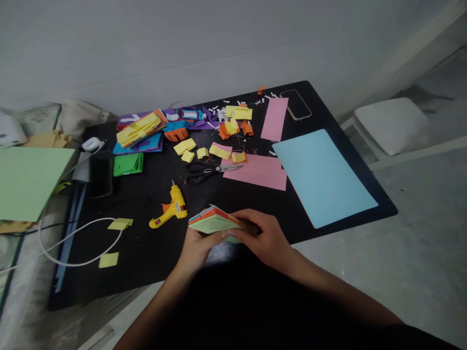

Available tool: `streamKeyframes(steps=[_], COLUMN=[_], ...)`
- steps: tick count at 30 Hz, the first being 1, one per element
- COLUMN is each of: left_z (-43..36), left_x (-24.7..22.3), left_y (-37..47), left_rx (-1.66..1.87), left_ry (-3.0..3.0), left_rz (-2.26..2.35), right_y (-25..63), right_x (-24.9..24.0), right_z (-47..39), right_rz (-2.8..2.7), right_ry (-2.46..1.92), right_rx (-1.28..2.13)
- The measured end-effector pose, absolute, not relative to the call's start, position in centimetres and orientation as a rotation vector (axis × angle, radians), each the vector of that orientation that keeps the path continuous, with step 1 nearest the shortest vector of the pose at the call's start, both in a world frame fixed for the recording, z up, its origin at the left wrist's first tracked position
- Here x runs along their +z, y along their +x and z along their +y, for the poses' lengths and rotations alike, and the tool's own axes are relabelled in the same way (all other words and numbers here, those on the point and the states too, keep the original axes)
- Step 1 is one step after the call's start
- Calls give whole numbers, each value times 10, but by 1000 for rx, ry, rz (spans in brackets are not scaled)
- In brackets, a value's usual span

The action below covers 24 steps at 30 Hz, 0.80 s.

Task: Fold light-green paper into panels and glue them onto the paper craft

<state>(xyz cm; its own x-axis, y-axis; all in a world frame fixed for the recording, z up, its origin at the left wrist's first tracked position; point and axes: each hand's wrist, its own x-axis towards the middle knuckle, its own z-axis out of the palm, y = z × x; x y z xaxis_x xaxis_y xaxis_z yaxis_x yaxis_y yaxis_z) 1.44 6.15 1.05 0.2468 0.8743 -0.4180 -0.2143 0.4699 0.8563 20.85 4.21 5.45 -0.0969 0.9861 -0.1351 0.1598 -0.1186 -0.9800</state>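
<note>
A layered stack of coloured paper [213, 219], pale green on its near face with orange, red and blue edges behind, is held above the table's front edge. My left hand [199, 245] grips its left side, the thumb lying along the near face. At the right side, my right hand [264, 236] has its thumb and fingers closed on the same stack. Just to the left lies a yellow glue gun [175, 204]. Black-handled scissors [207, 170] rest behind the stack, their blades over a pink sheet [262, 172].
On the black table [146, 267] are a light blue sheet [324, 177], another pink sheet [275, 119], yellow strips [140, 129], a green bundle [128, 164], a dark phone [101, 174] and a white cable [82, 265]. A white stool [392, 124] stands at right.
</note>
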Motion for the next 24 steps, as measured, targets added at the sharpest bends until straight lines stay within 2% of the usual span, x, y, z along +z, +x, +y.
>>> streamKeyframes(steps=[5, 8, 12, 17, 24], left_z=[77, 93, 105, 110, 112], left_x=[24, 44, 62, 59, 51], left_y=[-11, -21, -18, -13, -17], left_rx=[934, 989, 739, 758, 916], left_ry=[887, 1190, 1470, 1482, 1304], left_rz=[930, 885, 1049, 1186, 1248], right_y=[215, 218, 221, 238, 265], right_x=[55, 59, 64, 65, 56], right_z=[49, 54, 60, 65, 70], right_rz=[-1323, -1400, -1529, -1569, -1302], right_ry=[-1394, -1381, -1357, -1399, -1420], right_rx=[1364, 1405, 1414, 1419, 1512])
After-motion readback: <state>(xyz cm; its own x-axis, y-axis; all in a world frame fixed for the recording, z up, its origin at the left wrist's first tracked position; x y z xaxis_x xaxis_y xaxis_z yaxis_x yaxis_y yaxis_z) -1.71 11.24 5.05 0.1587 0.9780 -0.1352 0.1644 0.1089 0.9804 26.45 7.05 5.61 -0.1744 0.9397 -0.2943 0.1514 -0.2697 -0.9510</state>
